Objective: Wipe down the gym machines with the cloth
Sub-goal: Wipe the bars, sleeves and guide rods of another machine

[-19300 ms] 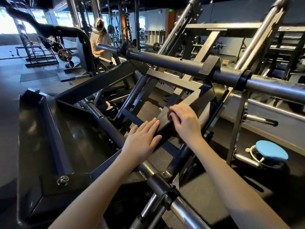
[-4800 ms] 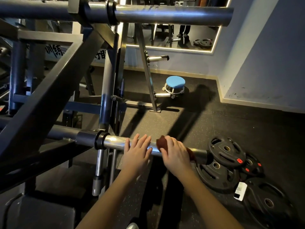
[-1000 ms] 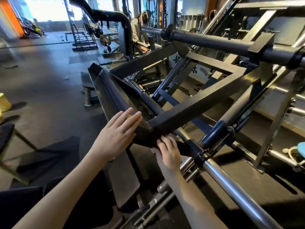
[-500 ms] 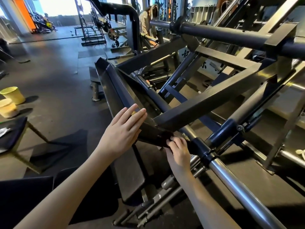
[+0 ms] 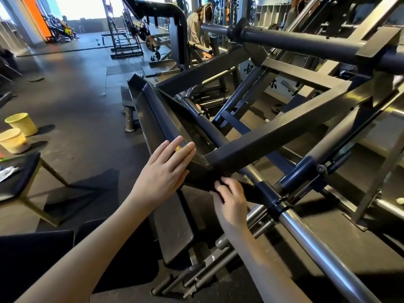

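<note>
The gym machine is a black steel frame with a slanted footplate (image 5: 153, 114), a diagonal square beam (image 5: 273, 136) and a chrome bar (image 5: 317, 243) running to the lower right. My left hand (image 5: 164, 171) rests flat on the lower corner of the footplate, fingers straight. My right hand (image 5: 231, 200) reaches up under the joint where beam and plate meet. Its curled fingers press a dark cloth (image 5: 215, 182) against the metal there. Most of the cloth is hidden by the fingers and the shadow.
Two pale yellow buckets (image 5: 20, 123) stand on the floor at left beside a black-topped stool (image 5: 19, 178). A black pad (image 5: 172, 226) lies below my hands. A person (image 5: 197, 25) stands at another machine far back. Open dark floor stretches to the left.
My right hand has slid a little up along the underside of the joint with the cloth. My left hand stays flat on the plate. My head has turned slightly left.
</note>
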`<state>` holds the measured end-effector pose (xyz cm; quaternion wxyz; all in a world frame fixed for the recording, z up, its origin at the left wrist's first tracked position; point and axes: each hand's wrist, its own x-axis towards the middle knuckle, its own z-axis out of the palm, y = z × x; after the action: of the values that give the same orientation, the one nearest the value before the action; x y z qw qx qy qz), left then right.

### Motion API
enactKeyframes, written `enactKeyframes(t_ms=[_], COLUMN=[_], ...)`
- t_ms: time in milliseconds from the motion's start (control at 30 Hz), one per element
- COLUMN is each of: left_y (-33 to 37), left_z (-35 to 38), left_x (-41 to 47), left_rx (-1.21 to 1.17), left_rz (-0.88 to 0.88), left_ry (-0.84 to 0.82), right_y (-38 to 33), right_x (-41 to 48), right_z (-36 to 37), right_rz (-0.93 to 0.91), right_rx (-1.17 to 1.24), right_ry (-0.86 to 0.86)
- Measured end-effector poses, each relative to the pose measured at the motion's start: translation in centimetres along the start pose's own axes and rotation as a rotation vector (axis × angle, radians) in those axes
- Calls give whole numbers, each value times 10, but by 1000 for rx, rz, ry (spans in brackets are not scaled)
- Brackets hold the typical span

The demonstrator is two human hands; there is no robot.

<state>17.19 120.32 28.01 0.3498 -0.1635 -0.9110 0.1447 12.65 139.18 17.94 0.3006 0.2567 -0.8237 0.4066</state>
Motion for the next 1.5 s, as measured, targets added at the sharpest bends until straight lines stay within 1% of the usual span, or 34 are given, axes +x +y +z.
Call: enactKeyframes(t_ms=[67,100,133,233,267,333,367,433,467,500,533,633,667,733,767,867,900,933,967,1067,1133,1167,1267,1300,1333,1367,1433,1500], left_y=[0,0,0,1,1,2,2,2,2,2,2,2,3,3,3,2,2,2,2,3,4,3,2,3,4,4,4,3], left_z=[-1,0,0,-2,-1,0,0,-1,-1,-1,-1,-1,0,0,0,-2,-1,-1,0,-1,0,1,3,3,3,2,1,0], left_x=[1,1,0,1,1,2,2,2,1,1,0,0,1,2,2,2,2,1,0,0,2,2,2,1,1,1,1,2], left_rx=[6,8,10,26,30,27,24,25,28,29,30,34,33,33,36,38,36,34,35,34,28,31,60,62,57,51,52,53], left_rz=[9,11,10,-3,-6,-8,-9,-11,-10,-8,-7,-22,-25,-27,-26,-16,-13,-14,-21,-35,-36,-33,-21,-17,-17,-21,-35,-37], left_ry=[12,13,10,12,14,19,17,14,15,16,18,24,24,33,34,30,23,12,2,-9,4,12,24,15,6,7,16,8], right_y=[-10,-10,-5,10,11,1,-7,-20,-21,-20,-14,16,22,18,8,-23,-23,-16,-4,29,29,21,-2,-1,4,14,36,48], right_x=[9,11,8,-7,-10,-5,0,8,9,7,2,-15,-18,-15,-11,1,3,2,-2,-16,-15,-11,-3,-3,-5,-9,-17,-22], right_z=[3,4,5,4,5,5,5,7,8,9,10,8,6,5,5,5,5,6,5,0,-1,0,3,5,6,7,9,8], right_rz=[-155,-174,-146,96,151,179,131,-42,-99,-103,-55,219,273,305,275,39,3,9,62,318,385,366,139,103,114,170,341,464], right_rx=[35,41,35,-13,-19,23,45,64,67,61,46,-5,-11,-1,4,19,36,35,12,-46,-55,-48,21,43,47,48,43,4], right_ry=[9,7,12,32,36,62,87,117,106,86,68,4,-13,10,37,68,48,31,19,-53,-61,-53,-3,3,-3,-15,-41,-50])
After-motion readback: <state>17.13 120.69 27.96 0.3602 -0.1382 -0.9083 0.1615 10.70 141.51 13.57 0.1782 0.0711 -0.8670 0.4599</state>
